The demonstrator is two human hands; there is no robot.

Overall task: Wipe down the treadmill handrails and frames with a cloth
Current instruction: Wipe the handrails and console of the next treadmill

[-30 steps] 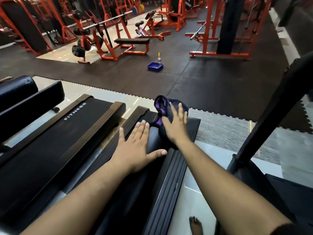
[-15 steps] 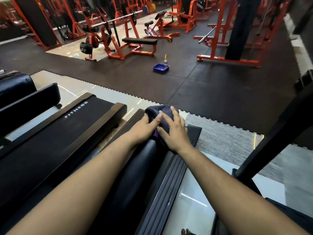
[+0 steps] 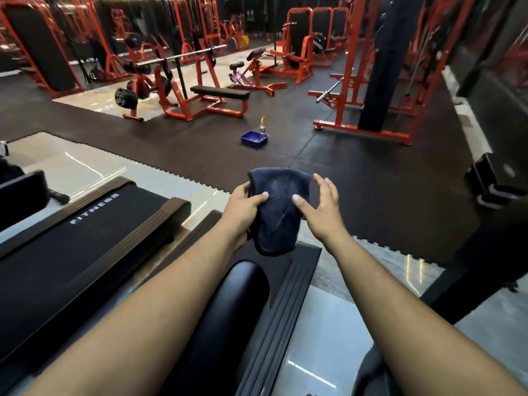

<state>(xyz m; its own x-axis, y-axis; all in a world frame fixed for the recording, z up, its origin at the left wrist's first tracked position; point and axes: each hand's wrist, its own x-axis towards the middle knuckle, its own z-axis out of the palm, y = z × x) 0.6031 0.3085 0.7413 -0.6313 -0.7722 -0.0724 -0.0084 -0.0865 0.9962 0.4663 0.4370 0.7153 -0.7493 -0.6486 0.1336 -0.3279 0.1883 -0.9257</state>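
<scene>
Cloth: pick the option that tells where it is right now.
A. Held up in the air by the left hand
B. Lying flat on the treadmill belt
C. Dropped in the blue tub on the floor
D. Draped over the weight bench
A: the left hand pinches the dark cloth, which hangs above the treadmill; the right hand is spread open beside it.

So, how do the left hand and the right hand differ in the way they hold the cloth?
The left hand grips the cloth, its thumb curled over the front; the right hand only touches it with the thumb, its fingers spread and free. The left hand carries the weight; the right hand does not. Both are raised above the treadmill.
</scene>
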